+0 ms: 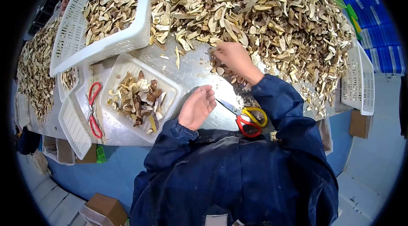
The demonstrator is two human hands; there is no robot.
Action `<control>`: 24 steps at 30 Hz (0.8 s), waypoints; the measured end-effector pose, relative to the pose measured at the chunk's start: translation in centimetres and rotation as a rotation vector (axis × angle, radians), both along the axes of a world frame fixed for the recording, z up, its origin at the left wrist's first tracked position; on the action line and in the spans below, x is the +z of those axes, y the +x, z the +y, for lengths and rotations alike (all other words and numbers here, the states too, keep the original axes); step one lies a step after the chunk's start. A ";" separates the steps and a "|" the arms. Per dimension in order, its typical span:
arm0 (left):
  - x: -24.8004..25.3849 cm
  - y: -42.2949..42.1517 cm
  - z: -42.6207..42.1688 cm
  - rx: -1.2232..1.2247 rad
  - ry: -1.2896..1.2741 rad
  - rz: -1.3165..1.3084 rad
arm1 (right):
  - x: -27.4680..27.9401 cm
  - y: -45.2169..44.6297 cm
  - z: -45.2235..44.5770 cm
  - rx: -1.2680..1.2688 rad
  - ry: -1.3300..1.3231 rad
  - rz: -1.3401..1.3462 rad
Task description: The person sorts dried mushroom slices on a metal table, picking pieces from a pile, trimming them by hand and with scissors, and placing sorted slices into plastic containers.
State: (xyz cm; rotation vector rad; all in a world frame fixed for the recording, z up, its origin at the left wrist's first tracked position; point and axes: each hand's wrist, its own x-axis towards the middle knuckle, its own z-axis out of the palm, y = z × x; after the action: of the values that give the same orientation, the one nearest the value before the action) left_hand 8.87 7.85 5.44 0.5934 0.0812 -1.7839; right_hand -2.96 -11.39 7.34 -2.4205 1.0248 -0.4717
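Dried mushroom slices [272, 18] lie in a big heap on the metal table [165, 62]. At the heap's near edge is my right hand [233, 58], its fingers bent down over small dark pieces; whatever is between the fingertips is too small to make out. My left hand [199, 108] hovers palm up with curled, slightly parted fingers and nothing visible in it. Just right of it lie scissors [244, 117] with one red and one yellow handle, touched by neither hand. A white tray [173, 92] to the left holds mixed mushroom pieces [138, 98].
A white basket [142, 30] full of slices stands at the upper left. Red-handled scissors [92, 109] and a ribbed white tray [74, 128] lie further left. Another basket [357, 81] leans at the right edge. Another person's hand [65, 1] shows at the top left.
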 end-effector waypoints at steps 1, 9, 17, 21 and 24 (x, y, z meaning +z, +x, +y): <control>0.0 -0.2 -0.1 0.000 0.024 0.051 | 0.8 -0.9 0.0 -0.051 0.232 -0.083; 1.6 -1.8 -1.6 -0.068 0.101 0.423 | 7.0 -2.2 7.0 0.156 0.195 -0.019; 0.8 -1.1 -0.9 0.033 0.202 0.428 | -0.6 -0.4 1.0 -0.054 -0.161 0.307; -0.2 -0.3 -0.7 0.028 0.132 0.433 | 1.6 -3.0 1.0 -0.178 0.183 0.068; -0.6 0.3 -0.8 0.008 0.126 0.387 | 3.5 -6.6 0.7 0.048 0.598 0.116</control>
State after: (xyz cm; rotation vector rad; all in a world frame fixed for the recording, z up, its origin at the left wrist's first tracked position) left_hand 9.13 7.07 4.80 0.3279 0.4629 -1.8748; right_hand -9.55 -10.72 10.83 -1.9414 0.9793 0.0045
